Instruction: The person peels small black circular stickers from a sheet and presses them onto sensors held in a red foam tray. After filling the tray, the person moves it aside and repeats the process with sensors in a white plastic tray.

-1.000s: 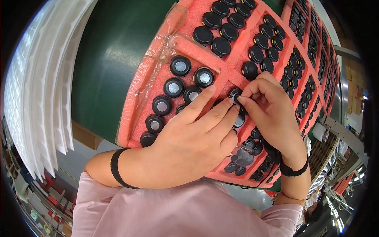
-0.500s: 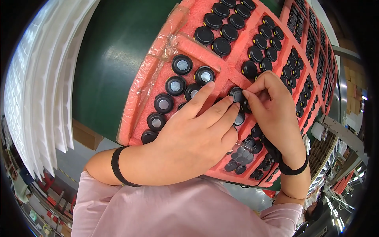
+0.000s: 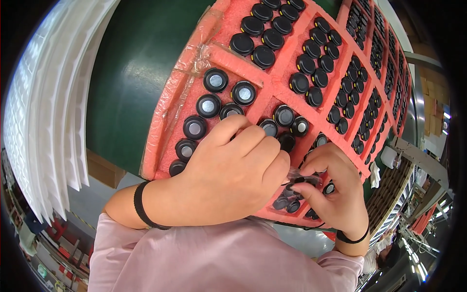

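Pinched between right hand [image 3: 327, 187] fingertips over the tray's near edge: one small black cap [image 3: 297, 180], with left hand [image 3: 233, 170] curled beside, its grip hidden. Likely mid-placement; next calls for seating it squarely in a free slot. Round, black, pale-centred like its neighbours [image 3: 215, 79] in the red foam tray [image 3: 272, 95].

- The tray [image 3: 311, 36] was pink-red foam, matt and slightly grainy, with clear glossy tape crinkled along its left edge.
- The round caps [image 3: 243, 93] were smooth black plastic, some with shiny silver, metal-looking centres.
- The table [image 3: 131, 73] had a dark green, smooth, faintly glossy surface.
- The stacked sheets [image 3: 44, 112] at far left looked like white matt foam.
- The sleeve [image 3: 214, 258] was soft pink cloth.
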### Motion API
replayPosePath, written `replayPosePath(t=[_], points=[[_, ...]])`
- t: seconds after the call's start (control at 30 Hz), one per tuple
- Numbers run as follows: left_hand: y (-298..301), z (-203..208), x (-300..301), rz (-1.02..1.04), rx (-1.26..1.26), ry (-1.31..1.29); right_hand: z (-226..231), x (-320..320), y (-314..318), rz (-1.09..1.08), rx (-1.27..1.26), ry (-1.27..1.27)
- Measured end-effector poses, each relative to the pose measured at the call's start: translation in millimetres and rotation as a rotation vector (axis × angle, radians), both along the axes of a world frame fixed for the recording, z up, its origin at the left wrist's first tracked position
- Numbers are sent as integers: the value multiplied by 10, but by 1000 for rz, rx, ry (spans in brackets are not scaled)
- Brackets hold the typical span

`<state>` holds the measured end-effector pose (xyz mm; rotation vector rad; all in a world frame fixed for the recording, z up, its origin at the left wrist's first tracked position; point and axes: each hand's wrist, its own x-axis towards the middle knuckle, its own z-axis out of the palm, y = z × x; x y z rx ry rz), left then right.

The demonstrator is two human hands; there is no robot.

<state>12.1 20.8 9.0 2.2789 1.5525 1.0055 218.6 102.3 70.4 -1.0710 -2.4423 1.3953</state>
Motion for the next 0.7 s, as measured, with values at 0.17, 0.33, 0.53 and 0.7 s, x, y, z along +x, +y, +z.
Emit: replayPosePath(t=[0.17, 0.33, 0.53, 0.7], points=[[-26, -2, -47, -77, -35, -33, -13, -11, -26, 24, 134, 51], [-20, 20, -69, -93, -46, -94, -15, 11, -21, 0, 69, 76], [-14, 17, -82, -102, -46, -108, -71, 29, -18, 5, 58, 117], [5, 24, -96, -108, -61, -104, -82, 35, -16, 25, 69, 130]])
